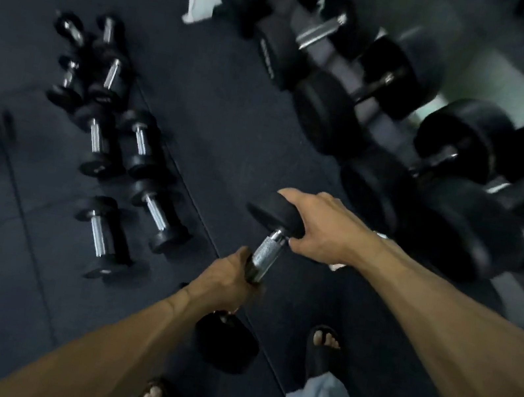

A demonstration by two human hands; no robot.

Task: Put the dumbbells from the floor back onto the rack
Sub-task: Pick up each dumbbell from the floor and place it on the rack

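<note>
Knurled steel handle: left hand (pixel 225 282) fingers wrap it, right hand (pixel 314 228) cups the heavy, rigid dumbbell (pixel 268 234) head.

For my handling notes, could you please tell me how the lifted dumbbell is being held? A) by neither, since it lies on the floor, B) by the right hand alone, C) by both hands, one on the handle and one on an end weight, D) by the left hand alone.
C: the left hand grips the dumbbell's handle, and the right hand holds its upper end weight.
</note>
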